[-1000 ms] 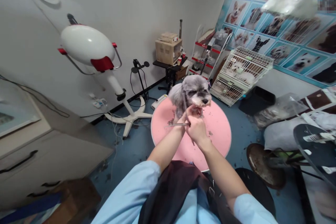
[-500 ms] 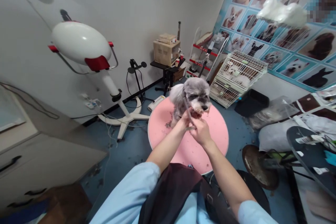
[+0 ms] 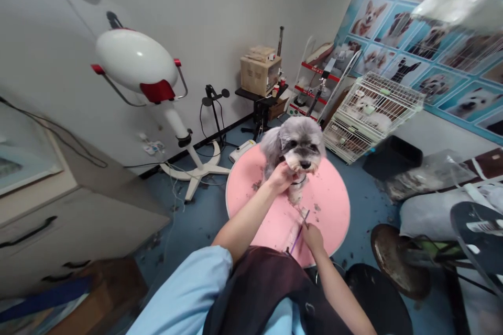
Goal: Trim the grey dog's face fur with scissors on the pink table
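Observation:
A grey dog (image 3: 302,133) with a pale muzzle sits on a round pink grooming table (image 3: 336,204), facing me. My left hand (image 3: 282,177) is closed on the fur under its chin and cheek; part of the fingers is hidden by the fur. Low over the front of the tabletop, my right hand (image 3: 313,237) has its fingers closed at a comb (image 3: 297,233) with a purple spine and fine teeth. A thin, shiny piece shows by those fingertips, too small to name. A dark collar (image 3: 299,181) circles the dog's neck.
Loose fur clippings (image 3: 257,185) lie on the table and floor. A white dryer on a stand (image 3: 135,60) is at the left. Behind are a cardboard box (image 3: 259,74), a red-and-white trolley (image 3: 320,70) and stacked wire cages (image 3: 375,110) with a white dog inside. Stools stand at right.
My right hand has moved from the dog's chin down towards me, and the comb now shows over the table. My left hand stays at the chin. The dog's head has turned towards me.

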Available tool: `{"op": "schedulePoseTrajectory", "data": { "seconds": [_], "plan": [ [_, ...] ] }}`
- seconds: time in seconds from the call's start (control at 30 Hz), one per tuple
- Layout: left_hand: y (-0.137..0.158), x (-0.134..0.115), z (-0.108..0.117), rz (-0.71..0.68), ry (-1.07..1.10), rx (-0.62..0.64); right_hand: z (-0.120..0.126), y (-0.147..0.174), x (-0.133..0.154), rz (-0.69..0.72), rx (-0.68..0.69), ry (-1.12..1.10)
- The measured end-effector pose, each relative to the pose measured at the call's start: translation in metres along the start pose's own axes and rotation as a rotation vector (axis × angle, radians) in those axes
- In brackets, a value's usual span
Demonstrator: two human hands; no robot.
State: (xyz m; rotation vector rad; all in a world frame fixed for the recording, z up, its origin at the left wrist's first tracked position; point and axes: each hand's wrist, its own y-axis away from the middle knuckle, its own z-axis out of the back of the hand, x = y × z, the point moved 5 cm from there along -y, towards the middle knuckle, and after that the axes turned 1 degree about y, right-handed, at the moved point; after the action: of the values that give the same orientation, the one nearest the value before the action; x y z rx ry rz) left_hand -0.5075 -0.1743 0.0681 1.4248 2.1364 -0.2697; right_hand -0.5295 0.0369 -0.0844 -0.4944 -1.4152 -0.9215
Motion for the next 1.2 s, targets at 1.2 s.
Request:
{"op": "schedulePoseTrajectory", "data": {
  "seconds": [1.2],
  "plan": [
    [0.055, -0.112, -0.027, -0.374, -1.342, -0.131, -0.08, -0.043, 0.165, -0.166, 0.324, -1.003]
  ]
}}
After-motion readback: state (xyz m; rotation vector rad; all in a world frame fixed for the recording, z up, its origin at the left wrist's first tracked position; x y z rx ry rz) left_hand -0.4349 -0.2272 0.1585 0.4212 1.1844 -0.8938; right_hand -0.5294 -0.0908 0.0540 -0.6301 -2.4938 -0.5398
